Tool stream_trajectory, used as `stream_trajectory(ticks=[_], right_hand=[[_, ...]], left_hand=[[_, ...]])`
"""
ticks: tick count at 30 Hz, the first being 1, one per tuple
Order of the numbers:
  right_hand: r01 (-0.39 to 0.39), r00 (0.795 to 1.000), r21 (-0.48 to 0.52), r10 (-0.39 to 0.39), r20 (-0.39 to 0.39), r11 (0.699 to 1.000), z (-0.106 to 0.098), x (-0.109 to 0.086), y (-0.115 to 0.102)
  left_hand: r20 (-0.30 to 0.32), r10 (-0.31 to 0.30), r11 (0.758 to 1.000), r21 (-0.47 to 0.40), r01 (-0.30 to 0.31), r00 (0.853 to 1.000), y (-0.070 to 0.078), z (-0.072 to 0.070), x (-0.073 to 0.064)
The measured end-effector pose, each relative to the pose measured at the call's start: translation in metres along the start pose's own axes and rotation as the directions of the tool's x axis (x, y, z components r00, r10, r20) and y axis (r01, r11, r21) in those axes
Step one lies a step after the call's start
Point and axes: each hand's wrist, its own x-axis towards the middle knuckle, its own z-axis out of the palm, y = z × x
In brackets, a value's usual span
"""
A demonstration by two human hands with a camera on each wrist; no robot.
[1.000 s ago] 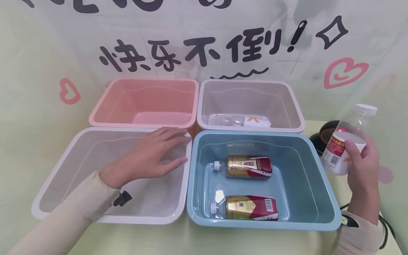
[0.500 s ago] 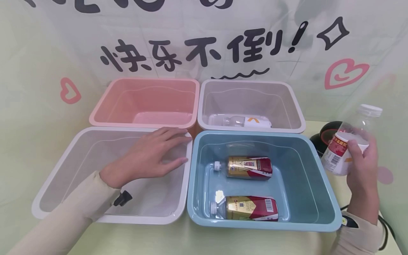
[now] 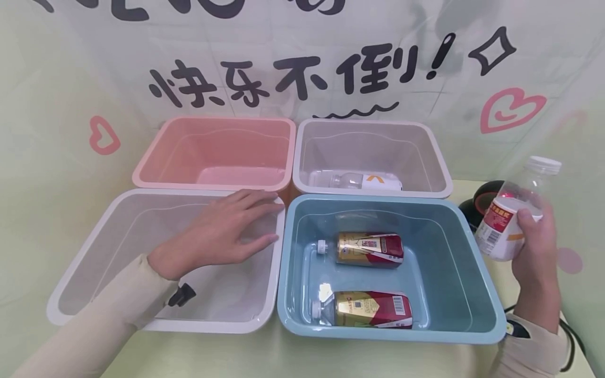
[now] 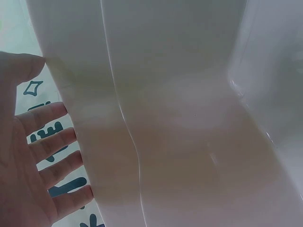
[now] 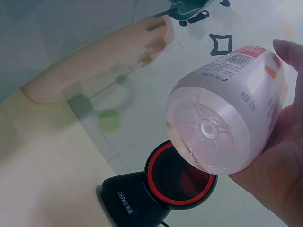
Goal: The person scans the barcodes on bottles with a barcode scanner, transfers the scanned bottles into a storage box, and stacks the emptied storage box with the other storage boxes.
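In the head view, my right hand (image 3: 536, 257) grips a clear plastic bottle (image 3: 498, 236) with a white cap, tilted, its white label showing a red patch and a barcode. In the right wrist view, the base of the bottle (image 5: 208, 127) points towards a black scanner (image 5: 156, 189) with a red ring; they look close, but the gap is hard to judge. My left hand (image 3: 219, 228) lies over the pale grey front-left bin (image 3: 271, 294), fingers extended. In the left wrist view, the fingertips of the left hand (image 4: 28, 156) touch the rim of that bin.
A blue bin (image 3: 387, 336) holds two red-and-gold bottles (image 3: 371, 248) lying down. Behind it, a pale bin (image 3: 373, 193) contains a bottle (image 3: 378, 181) with a white label. A pink bin (image 3: 212, 186) stands back left. Behind them hangs a printed sheet (image 3: 264, 31).
My right hand and the bottle have shifted slightly right, then back left, and the bottle has turned a little. My left hand has stayed in place.
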Motion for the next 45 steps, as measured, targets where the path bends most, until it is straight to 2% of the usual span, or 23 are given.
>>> stream_trajectory(ticks=[7, 12, 14, 18, 21, 27, 35, 45], right_hand=[[-0.022, 1.000, 0.009, 0.022, 0.021, 1.000, -0.001, -0.001, -0.001], [-0.014, 0.999, -0.024, 0.013, -0.047, 1.000, 0.007, -0.003, -0.004], [-0.016, 0.999, -0.032, 0.014, -0.052, 0.999, 0.008, -0.003, -0.005], [-0.022, 1.000, -0.035, 0.022, -0.017, 0.999, 0.004, -0.003, -0.004], [-0.044, 0.999, -0.058, 0.043, -0.017, 0.997, 0.001, -0.003, -0.003], [-0.103, 0.993, -0.131, 0.094, -0.075, 0.986, 0.003, -0.001, -0.006], [-0.143, 0.988, -0.163, 0.131, -0.087, 0.976, 0.002, -0.001, -0.009], [-0.089, 0.993, -0.152, 0.076, -0.089, 0.984, 0.007, -0.004, -0.007]], left_hand=[[-0.003, 0.001, 1.000, 0.004, -0.001, 1.000, -0.001, 0.000, 0.000], [-0.008, 0.004, 1.000, 0.007, -0.004, 1.000, -0.001, 0.001, -0.001], [-0.010, 0.005, 1.000, 0.008, -0.005, 1.000, -0.001, 0.001, 0.000], [-0.013, 0.008, 1.000, 0.009, -0.008, 1.000, -0.001, 0.001, 0.000], [-0.012, 0.010, 1.000, 0.006, -0.010, 1.000, -0.001, 0.001, 0.000], [-0.011, 0.011, 1.000, 0.006, -0.011, 1.000, -0.001, 0.001, 0.000], [-0.003, 0.002, 1.000, 0.002, -0.002, 1.000, -0.001, 0.001, -0.001], [-0.006, 0.006, 1.000, 0.001, -0.006, 1.000, -0.001, 0.002, -0.001]])
